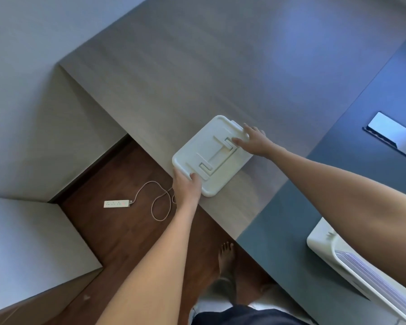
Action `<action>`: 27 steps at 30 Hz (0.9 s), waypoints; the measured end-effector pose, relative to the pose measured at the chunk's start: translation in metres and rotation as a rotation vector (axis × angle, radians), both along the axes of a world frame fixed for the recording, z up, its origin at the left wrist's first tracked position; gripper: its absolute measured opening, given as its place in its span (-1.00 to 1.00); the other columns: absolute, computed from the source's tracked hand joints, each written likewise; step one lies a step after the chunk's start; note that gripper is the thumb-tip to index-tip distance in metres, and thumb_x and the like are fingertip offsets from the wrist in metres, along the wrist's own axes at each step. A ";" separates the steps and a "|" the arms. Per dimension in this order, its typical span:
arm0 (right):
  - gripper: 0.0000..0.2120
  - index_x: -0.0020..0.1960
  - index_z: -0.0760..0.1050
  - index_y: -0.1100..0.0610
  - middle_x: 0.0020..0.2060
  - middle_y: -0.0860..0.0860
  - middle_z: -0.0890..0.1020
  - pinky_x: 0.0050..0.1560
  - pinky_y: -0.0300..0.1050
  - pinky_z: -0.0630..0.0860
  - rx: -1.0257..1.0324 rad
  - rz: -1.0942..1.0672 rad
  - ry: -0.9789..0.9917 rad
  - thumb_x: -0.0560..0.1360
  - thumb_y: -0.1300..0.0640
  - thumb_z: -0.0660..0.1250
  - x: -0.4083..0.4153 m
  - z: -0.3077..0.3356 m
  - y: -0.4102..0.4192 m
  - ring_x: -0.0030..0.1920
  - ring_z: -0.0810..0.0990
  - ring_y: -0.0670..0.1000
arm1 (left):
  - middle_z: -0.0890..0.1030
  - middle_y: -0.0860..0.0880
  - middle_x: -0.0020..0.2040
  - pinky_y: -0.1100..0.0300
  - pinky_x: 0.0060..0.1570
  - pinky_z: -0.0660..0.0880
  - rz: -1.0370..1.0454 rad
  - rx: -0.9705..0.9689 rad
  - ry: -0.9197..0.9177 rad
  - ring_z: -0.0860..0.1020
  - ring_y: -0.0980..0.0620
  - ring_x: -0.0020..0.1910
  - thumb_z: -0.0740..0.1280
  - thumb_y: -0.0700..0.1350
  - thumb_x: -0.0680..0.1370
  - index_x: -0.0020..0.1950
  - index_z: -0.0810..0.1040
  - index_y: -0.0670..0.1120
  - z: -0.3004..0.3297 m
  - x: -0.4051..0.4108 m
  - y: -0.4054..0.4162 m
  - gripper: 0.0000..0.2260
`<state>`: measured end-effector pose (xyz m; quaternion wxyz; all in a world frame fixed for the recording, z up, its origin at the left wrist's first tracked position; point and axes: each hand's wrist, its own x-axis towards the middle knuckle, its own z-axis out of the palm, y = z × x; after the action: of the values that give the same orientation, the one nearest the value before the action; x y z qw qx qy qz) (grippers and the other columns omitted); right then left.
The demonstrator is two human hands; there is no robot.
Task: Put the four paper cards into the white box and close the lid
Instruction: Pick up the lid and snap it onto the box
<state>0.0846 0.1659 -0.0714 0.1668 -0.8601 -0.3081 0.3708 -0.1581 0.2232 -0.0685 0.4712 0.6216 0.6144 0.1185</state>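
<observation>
The white lid (217, 158) lies flat on the grey table (197, 73), close to its left edge, with its moulded handle recess facing up. My left hand (186, 187) grips the lid's near end, thumb on top and fingers under the rim. At the far end, my right hand (256, 141) holds the lid with its thumb on the top and fingers over the edge. The white box (324, 245) stands at the lower right, partly behind my right forearm. Pale paper cards (366, 268) lie inside it; I cannot tell how many.
A white power strip (116, 203) with a looping cable (158, 202) lies on the brown wooden floor left of the table. My bare foot (225, 254) stands by the table's edge. A dark slot with a silvery flap (394, 134) sits in the blue table part.
</observation>
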 end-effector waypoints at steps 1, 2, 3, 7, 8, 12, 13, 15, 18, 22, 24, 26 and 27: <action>-0.19 0.62 0.01 0.07 0.58 0.08 0.15 0.52 0.22 0.07 0.008 -0.041 0.041 0.54 -0.28 0.21 0.002 0.000 0.001 0.59 0.01 0.19 | 0.60 -0.14 0.15 0.15 0.00 0.41 0.033 -0.022 -0.014 0.55 -0.14 0.13 0.24 -0.15 0.52 0.25 0.46 -0.19 0.002 0.003 0.003 -0.69; -0.20 0.61 0.05 0.06 0.58 0.07 0.15 0.53 0.23 0.07 0.020 -0.093 0.093 0.53 -0.30 0.21 0.004 0.000 0.001 0.59 0.02 0.19 | 0.62 -0.11 0.11 0.15 -0.03 0.43 0.077 -0.053 -0.034 0.56 -0.12 0.09 0.25 -0.15 0.50 0.22 0.50 -0.17 0.003 0.007 0.006 -0.70; -0.22 0.59 0.13 0.06 0.57 0.07 0.19 0.53 0.24 0.12 0.043 -0.162 0.158 0.51 -0.31 0.22 0.005 0.001 0.001 0.57 0.08 0.19 | 0.62 -0.09 0.05 0.15 -0.11 0.43 0.132 -0.095 -0.061 0.58 -0.10 0.02 0.26 -0.13 0.49 0.18 0.52 -0.17 0.005 0.009 0.009 -0.71; -0.23 0.51 0.33 0.07 0.51 0.04 0.35 0.47 0.11 0.28 0.173 -0.459 0.458 0.45 -0.35 0.31 0.013 0.008 -0.003 0.49 0.33 0.12 | 0.52 -0.03 -0.23 0.26 -0.50 0.33 0.358 -0.232 -0.207 0.44 0.05 -0.38 0.26 -0.11 0.45 -0.15 0.50 -0.13 0.008 0.019 0.023 -0.91; -0.20 0.52 0.32 0.07 0.51 0.04 0.34 0.45 0.09 0.30 0.174 -0.498 0.510 0.43 -0.35 0.33 0.016 0.010 -0.005 0.50 0.32 0.12 | 0.51 -0.01 -0.29 0.32 -0.57 0.31 0.399 -0.260 -0.244 0.42 0.07 -0.43 0.26 -0.12 0.45 -0.19 0.48 -0.12 0.009 0.021 0.025 -0.92; -0.20 0.50 0.35 0.05 0.46 0.00 0.40 0.35 0.03 0.39 0.181 -0.574 0.581 0.39 -0.34 0.38 0.027 0.017 -0.026 0.42 0.42 0.09 | 0.41 0.09 -0.49 0.36 -0.60 0.22 0.462 -0.298 -0.306 0.32 0.12 -0.60 0.28 -0.06 0.42 -0.32 0.39 -0.06 0.017 0.032 0.027 -0.84; -0.21 0.48 0.37 0.07 0.44 0.00 0.43 0.36 0.05 0.41 0.203 -0.593 0.577 0.39 -0.33 0.39 0.031 0.022 -0.033 0.39 0.45 0.09 | 0.39 0.09 -0.49 0.32 -0.57 0.23 0.444 -0.293 -0.314 0.30 0.10 -0.58 0.29 -0.05 0.41 -0.33 0.37 -0.06 0.023 0.037 0.026 -0.84; -0.29 0.43 0.42 0.10 0.39 0.03 0.49 0.17 0.00 0.51 0.270 -0.633 0.575 0.43 -0.29 0.39 0.040 0.035 -0.047 0.30 0.53 0.10 | 0.43 0.06 -0.43 0.25 -0.47 0.28 0.404 -0.284 -0.325 0.33 0.06 -0.50 0.30 -0.04 0.41 -0.26 0.43 -0.06 0.035 0.048 0.023 -0.88; -0.38 0.36 0.49 0.11 0.32 0.03 0.54 0.19 0.00 0.47 0.350 -0.668 0.530 0.46 -0.26 0.37 0.055 0.064 -0.069 0.26 0.54 0.10 | 0.50 0.02 -0.37 0.27 -0.45 0.35 0.334 -0.285 -0.391 0.42 0.02 -0.45 0.31 -0.07 0.40 -0.24 0.44 -0.07 0.053 0.070 0.017 -0.89; -0.41 0.33 0.52 0.11 0.31 -0.01 0.55 0.38 0.10 0.39 0.429 -0.724 0.450 0.46 -0.26 0.37 0.074 0.099 -0.109 0.29 0.52 0.11 | 0.66 -0.10 0.00 0.12 -0.11 0.59 0.250 -0.261 -0.431 0.64 -0.07 -0.09 0.36 -0.07 0.41 0.22 0.56 -0.13 0.076 0.102 0.003 -0.61; -0.40 0.33 0.53 0.12 0.33 -0.02 0.54 0.39 0.11 0.37 0.464 -0.757 0.405 0.46 -0.27 0.38 0.081 0.114 -0.131 0.30 0.52 0.13 | 0.63 -0.10 0.18 0.10 0.02 0.58 0.214 -0.243 -0.460 0.62 -0.07 0.09 0.36 -0.08 0.42 0.42 0.46 -0.06 0.088 0.116 -0.006 -0.46; -0.38 0.32 0.54 0.13 0.30 -0.02 0.55 0.26 0.03 0.40 0.489 -0.801 0.340 0.45 -0.28 0.38 0.086 0.128 -0.155 0.26 0.54 0.12 | 0.61 -0.13 0.24 0.03 0.15 0.57 0.164 -0.248 -0.497 0.61 -0.09 0.16 0.36 -0.09 0.41 0.44 0.44 -0.03 0.102 0.131 -0.018 -0.43; -0.38 0.32 0.54 0.13 0.26 -0.02 0.56 0.18 -0.01 0.41 0.493 -0.818 0.304 0.45 -0.28 0.39 0.087 0.132 -0.164 0.21 0.56 0.11 | 0.60 -0.14 0.27 -0.03 0.21 0.55 0.143 -0.248 -0.509 0.61 -0.09 0.19 0.36 -0.10 0.40 0.44 0.44 -0.02 0.108 0.137 -0.021 -0.42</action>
<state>0.1721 0.0024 0.0607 0.5399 -0.7817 0.0037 0.3122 -0.0209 0.2019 0.0395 0.6731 0.4646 0.5284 0.2277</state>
